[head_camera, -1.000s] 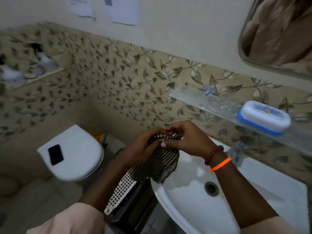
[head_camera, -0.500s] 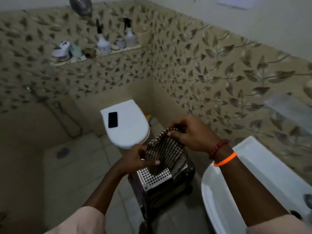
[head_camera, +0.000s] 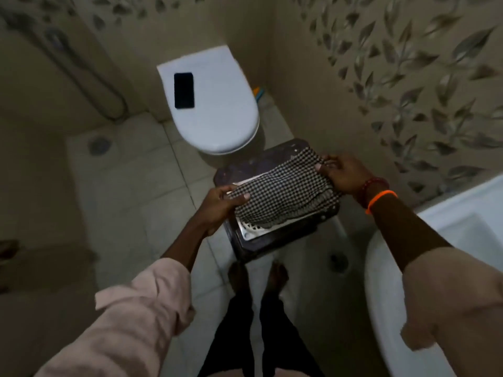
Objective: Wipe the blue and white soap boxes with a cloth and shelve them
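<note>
Head view: left hand [head_camera: 217, 206] and right hand [head_camera: 343, 174] each pinch one end of the checked cloth [head_camera: 283, 194], fingers curled on it, stretching it over a white perforated tray [head_camera: 251, 230] on a dark stool [head_camera: 261, 242]. Far left, a black phone [head_camera: 184, 90] lies on the closed toilet lid [head_camera: 217, 104]. Sink [head_camera: 386, 295] at near right. No soap boxes visible.
</note>
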Demonstrator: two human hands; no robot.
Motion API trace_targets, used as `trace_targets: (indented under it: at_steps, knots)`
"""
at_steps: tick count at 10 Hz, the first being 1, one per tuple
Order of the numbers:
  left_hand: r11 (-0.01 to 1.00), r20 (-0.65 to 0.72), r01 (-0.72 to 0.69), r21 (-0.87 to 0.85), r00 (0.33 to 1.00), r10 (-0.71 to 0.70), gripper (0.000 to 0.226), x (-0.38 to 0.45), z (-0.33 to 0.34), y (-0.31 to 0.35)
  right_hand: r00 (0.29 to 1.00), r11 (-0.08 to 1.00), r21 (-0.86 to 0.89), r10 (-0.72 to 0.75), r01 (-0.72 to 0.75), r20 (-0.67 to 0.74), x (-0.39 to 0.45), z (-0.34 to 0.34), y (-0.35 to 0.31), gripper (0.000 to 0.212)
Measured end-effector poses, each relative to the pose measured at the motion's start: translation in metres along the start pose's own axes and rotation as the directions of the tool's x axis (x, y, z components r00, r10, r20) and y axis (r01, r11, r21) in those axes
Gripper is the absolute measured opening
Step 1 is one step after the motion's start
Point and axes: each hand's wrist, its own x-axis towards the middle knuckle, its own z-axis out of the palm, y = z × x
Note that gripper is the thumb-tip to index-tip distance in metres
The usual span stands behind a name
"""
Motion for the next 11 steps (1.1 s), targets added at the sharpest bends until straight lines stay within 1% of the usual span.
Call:
trace_targets:
  at_steps: [1,2,3,4,5,6,7,8,9,10,11]
  knots:
    - [0.99,-0.098,-0.011,0.138,0.995,0.025,0.014,0.021,0.009,-0.027,0.993,0.99,-0.111,0.092,-0.084,0.067,0.028,0.022,0.039,0.012]
    - [0.903,-0.166,-0.052,0.427,0.977,0.134,0.018,0.041,0.018,-0.05,0.99,0.982,-0.153,0.122,-0.11,0.075,0.045,0.043,0.065,0.008]
    - [0.811,-0.236,-0.047,0.583,0.946,0.224,0.019,0.055,0.021,-0.063,0.986,0.975,-0.174,0.153,-0.14,0.063,0.058,0.06,0.081,0.015]
    - [0.766,-0.282,-0.049,0.641,0.913,0.294,0.017,0.064,0.025,-0.064,0.986,0.968,-0.199,0.165,-0.156,0.027,0.068,0.071,0.084,0.021]
    - [0.718,-0.278,-0.058,0.694,0.898,0.341,0.021,0.07,0.03,-0.062,0.988,0.952,-0.264,0.146,-0.153,-0.048,0.078,0.077,0.079,0.021]
    - [0.61,-0.257,-0.018,0.793,0.897,0.361,0.029,0.073,0.036,-0.06,0.982,0.924,-0.336,0.161,-0.184,-0.098,0.081,0.083,0.074,0.02]
    - [0.499,-0.241,0.032,0.866,0.901,0.361,0.033,0.073,0.042,-0.06,0.985,0.881,-0.447,0.109,-0.157,-0.13,0.08,0.088,0.075,0.025]
    - [0.329,-0.232,0.107,0.938,0.9,0.368,0.032,0.07,0.047,-0.058,0.985,0.805,-0.578,0.042,-0.132,-0.166,0.073,0.091,0.073,0.025]
    - [0.259,-0.219,0.111,0.959,0.872,0.437,0.029,0.066,0.052,-0.052,0.976,0.697,-0.703,-0.019,-0.143,-0.216,0.061,0.094,0.07,0.022]
    - [0.208,-0.177,0.095,0.974,0.889,0.423,0.03,0.06,0.056,-0.043,0.98,0.701,-0.695,0.026,-0.158,-0.196,0.054,0.085,0.057,0.03]
    - [0.156,-0.044,-0.036,0.987,0.877,0.479,0.03,0.051,0.068,-0.032,0.966,0.741,-0.655,-0.034,-0.149,-0.258,0.043,0.087,0.043,0.037]
